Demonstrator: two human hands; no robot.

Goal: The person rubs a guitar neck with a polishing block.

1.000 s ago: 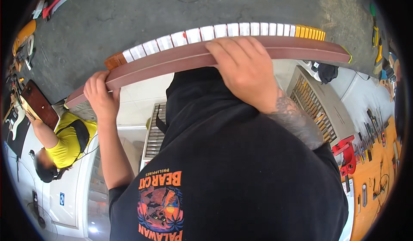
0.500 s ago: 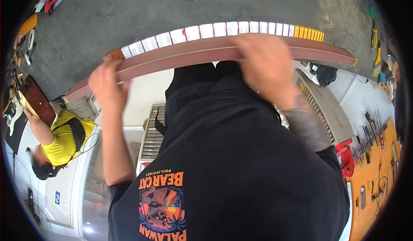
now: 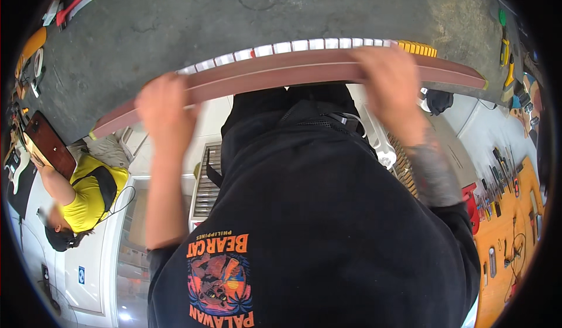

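Note:
A long reddish-brown bar, which looks like a sanding beam [image 3: 275, 72], lies across the near edge of the workbench. My left hand [image 3: 167, 102] is closed over its left part, thumb on the near side. Farther right, my right hand [image 3: 389, 82] is closed over it too, slightly blurred. Just beyond the beam shows a guitar neck [image 3: 281, 47], its strips of white tape parted by thin lines, with yellow tape [image 3: 417, 48] at its right end. The beam and my hands hide the rest of the neck.
The dark grey workbench [image 3: 328, 6] stretches ahead. Cutters with yellow handles [image 3: 508, 73] lie at its right, a tape roll [image 3: 38, 63] at its left. A person in yellow [image 3: 93, 190] is at left beside a brown guitar body [image 3: 50, 143]. An orange tool board [image 3: 506, 246] stands lower right.
Both hands have moved right, while the beam's ends have shifted only slightly. Less of the taped strip shows, and the brown piece at the neck's left end is now hidden by my left hand.

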